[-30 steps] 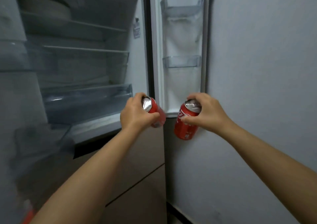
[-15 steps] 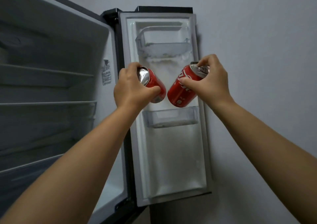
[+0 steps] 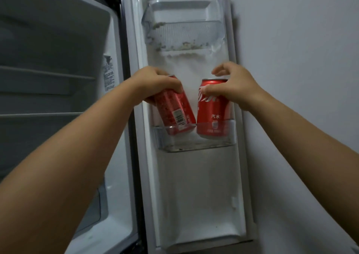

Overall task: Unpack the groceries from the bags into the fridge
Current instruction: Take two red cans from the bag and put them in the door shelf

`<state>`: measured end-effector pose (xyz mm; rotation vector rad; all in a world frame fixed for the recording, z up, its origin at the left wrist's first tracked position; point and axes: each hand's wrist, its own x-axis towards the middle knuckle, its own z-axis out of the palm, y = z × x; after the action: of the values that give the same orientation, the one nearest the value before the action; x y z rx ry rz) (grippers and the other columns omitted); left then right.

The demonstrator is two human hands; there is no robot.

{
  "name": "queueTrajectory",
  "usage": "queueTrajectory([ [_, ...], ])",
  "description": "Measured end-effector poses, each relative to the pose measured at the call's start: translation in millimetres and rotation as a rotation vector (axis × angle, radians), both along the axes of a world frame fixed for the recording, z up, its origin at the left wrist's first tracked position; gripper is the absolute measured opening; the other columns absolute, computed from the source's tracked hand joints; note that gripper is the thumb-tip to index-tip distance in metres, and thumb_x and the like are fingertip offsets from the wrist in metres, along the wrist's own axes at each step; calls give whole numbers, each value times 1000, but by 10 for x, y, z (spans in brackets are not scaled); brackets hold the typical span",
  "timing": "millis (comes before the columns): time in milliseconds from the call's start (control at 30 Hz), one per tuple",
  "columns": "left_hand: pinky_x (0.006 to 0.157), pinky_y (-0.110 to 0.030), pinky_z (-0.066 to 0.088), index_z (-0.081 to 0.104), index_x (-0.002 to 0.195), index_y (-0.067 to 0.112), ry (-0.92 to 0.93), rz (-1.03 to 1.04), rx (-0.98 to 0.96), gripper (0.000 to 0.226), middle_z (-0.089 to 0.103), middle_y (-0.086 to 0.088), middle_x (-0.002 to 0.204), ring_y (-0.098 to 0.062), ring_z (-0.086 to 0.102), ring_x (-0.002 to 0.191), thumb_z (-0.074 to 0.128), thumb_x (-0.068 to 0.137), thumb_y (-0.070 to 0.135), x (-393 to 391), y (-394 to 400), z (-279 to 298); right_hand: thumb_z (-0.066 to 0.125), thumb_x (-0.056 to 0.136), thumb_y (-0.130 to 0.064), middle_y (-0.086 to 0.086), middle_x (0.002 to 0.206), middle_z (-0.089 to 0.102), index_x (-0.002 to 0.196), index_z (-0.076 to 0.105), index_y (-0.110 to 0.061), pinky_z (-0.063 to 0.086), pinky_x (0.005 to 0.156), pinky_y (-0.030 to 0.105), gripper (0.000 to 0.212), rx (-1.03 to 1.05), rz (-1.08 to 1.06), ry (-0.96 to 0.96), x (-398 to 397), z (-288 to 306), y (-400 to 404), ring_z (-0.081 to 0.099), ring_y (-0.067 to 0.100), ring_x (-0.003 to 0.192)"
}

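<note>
Two red soda cans sit with their bottoms inside the clear middle door bin of the open fridge door. My left hand grips the top of the left can, which leans left. The right can stands upright, and my right hand holds its upper side with thumb and fingers, the index finger lifted above the rim. No grocery bags are in view.
A clear upper door bin with frost and crumbs hangs above the cans. The fridge interior with glass shelves lies to the left. A grey wall runs along the door's right edge.
Both hands have lowered the cans from in front of the door into the middle door bin. The cans went from tilted in the air to bottoms down in the bin.
</note>
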<state>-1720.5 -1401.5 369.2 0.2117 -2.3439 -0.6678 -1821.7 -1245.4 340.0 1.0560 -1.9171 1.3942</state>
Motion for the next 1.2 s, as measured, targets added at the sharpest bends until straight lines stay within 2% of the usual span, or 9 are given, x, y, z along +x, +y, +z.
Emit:
queueTrajectory([
  [100, 31, -8, 39, 58, 100, 13, -196, 47, -33, 27, 58, -2, 75, -12, 53, 61, 62, 83, 33, -24, 36, 98, 77, 72, -21, 1, 112, 46, 118, 50, -12, 48, 78, 30, 54, 143, 32, -19, -15, 42, -67, 49, 17, 100],
  [233, 28, -6, 38, 55, 82, 17, -365, 63, -88, 15, 56, -1, 73, -11, 52, 61, 57, 88, 31, -133, 140, 113, 74, 75, -14, 1, 103, 51, 113, 49, -13, 48, 71, 30, 46, 178, 113, -107, -71, 86, -112, 55, 17, 87],
  [367, 28, -8, 38, 49, 104, 13, -349, 19, -104, 18, 53, -1, 74, -11, 52, 58, 47, 95, 29, -213, 155, 32, 67, 81, -17, -1, 82, 55, 94, 48, -13, 41, 59, 24, 23, 172, 176, -170, -121, 72, -126, 56, 15, 74],
  [467, 48, -19, 47, 43, 116, 10, -274, 18, -80, 25, 55, -8, 86, -14, 51, 65, 36, 100, 27, -232, 118, -113, 55, 91, -23, 11, 102, 63, 105, 56, -5, 48, 74, 31, 23, 205, 85, -75, -142, -8, -195, 59, 26, 95],
  [600, 91, -37, 46, 31, 139, 9, -210, 73, -112, 41, 52, -19, 129, -29, 55, 106, 31, 101, 24, -230, 96, -268, 32, 99, -19, 20, 143, 35, 133, 37, 2, 31, 106, 34, 41, 316, -175, 108, -113, -80, -317, 36, 32, 131],
  [800, 90, -35, 46, 32, 141, 9, -178, 210, -181, 43, 51, -17, 132, -30, 53, 116, 34, 101, 25, -248, 132, -314, 31, 97, -15, 21, 146, 30, 140, 26, 3, 29, 113, 39, 47, 492, -262, 143, -160, -144, -394, 33, 34, 134],
  [1000, 92, -36, 48, 45, 131, 8, -200, 341, -248, 35, 58, -14, 120, -26, 56, 101, 41, 97, 17, -178, 213, -295, 37, 94, -20, 19, 137, 42, 130, 46, -2, 34, 106, 39, 41, 449, -258, 250, -107, -207, -279, 38, 33, 130],
  [1100, 88, -35, 47, 51, 129, 13, -183, 459, -375, 35, 59, -10, 121, -26, 57, 106, 46, 94, 14, -122, 292, -285, 44, 91, -17, 16, 138, 45, 127, 54, -6, 36, 106, 37, 39, 431, -204, 352, -39, -220, -233, 40, 29, 130],
  [1200, 84, -36, 49, 55, 126, 17, -147, 573, -481, 36, 61, -9, 119, -27, 58, 108, 51, 91, 13, -55, 361, -358, 46, 86, -13, 15, 122, 59, 111, 64, -4, 45, 96, 41, 32, 364, -186, 426, 26, -239, -235, 53, 31, 114],
])
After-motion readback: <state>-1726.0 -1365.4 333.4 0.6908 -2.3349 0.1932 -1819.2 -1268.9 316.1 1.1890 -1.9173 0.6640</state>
